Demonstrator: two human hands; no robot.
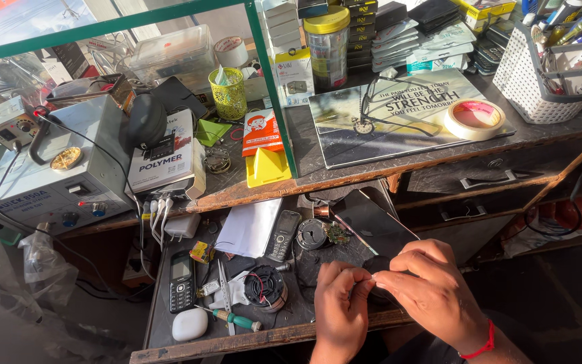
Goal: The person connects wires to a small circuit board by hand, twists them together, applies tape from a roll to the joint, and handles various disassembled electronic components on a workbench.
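Head view: left hand (pixel 340 307) and right hand (pixel 432 293) meet over the pull-out tray (pixel 170 337), fingertips pinched together on a small dark round part (pixel 377 264), mostly hidden. A dark phone panel (pixel 372 219) lies just behind. Judgement: the part looks light, small and fragile, best held by its rim. A screwdriver (pixel 234 318) lies left.

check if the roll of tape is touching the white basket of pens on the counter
Apart. The head view shows the tape roll lying on the printed mat, with a strip of dark counter between it and the white basket.
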